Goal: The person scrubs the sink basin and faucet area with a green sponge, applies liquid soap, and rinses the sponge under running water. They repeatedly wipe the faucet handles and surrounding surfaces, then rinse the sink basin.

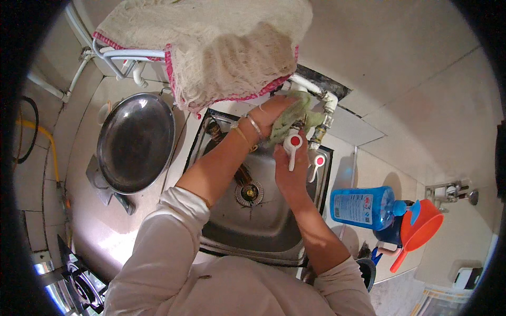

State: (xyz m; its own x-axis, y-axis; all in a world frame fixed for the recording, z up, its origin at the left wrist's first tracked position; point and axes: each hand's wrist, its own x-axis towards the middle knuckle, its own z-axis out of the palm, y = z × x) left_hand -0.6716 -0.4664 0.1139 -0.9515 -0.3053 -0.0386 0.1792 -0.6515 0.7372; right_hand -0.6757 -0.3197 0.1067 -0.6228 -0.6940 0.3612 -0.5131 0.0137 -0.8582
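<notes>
Above the metal sink (272, 233), my left hand (272, 112) holds a thin, greenish cloth (292, 112) against the pipework by the wall. Two bracelets circle that wrist. My right hand (290, 170) wraps around the tap just below the cloth, with the white tap handle (293, 144) and its red dot showing over the fingers. The tap's body is mostly hidden by that hand and the cloth. A second white tap handle (317, 162) sits just to the right. Under my left forearm, a dark tap spout or pipe (243, 173) points toward the drain strainer (250, 193).
A loose-woven cloth (233, 59) with pink edging hangs overhead on a white rack (134, 53). On the left counter, a wok (136, 142) partly covers a cleaver (102, 187). At right stand a blue liquid bottle (352, 208) and an orange ladle (421, 225). A gas burner (81, 280) is at lower left.
</notes>
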